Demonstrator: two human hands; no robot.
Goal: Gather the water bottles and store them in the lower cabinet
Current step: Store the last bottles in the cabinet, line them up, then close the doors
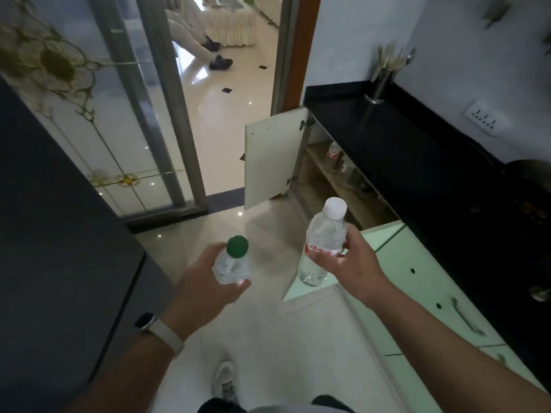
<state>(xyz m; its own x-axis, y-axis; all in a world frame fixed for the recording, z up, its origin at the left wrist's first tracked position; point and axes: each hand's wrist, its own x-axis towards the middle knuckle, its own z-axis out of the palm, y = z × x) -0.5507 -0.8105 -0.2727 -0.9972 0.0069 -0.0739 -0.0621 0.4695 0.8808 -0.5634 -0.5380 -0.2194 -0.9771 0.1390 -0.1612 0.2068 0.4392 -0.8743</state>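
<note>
While both hands are loaded, the open lower cabinet (326, 177) lies ahead of the person and off to the right, under the black worktop (402, 150), with its white door (272, 162) swung out over the floor. The right hand (350, 263) is curled round the middle of the white-capped bottle (323, 239), fingers over the red label. This hand is on the cabinet's side and is the nearer of the two to the opening. The bottle's long axis runs from base to cap, up and slightly away from the person, so the cap leans toward the cabinet and the base hangs over the floor. The left hand (205, 281) grips the green-capped bottle (234, 260) from beside and below, farther out from the cabinet front. That bottle stands roughly upright, seen almost from the cap end, its long axis pointing up toward the camera. Inside the cabinet, other bottles (335, 152) already stand on a shelf at the door end. My judgement is that both bottles must travel forward and down to the cabinet, the right one first, kept upright to stand on the shelf.
</note>
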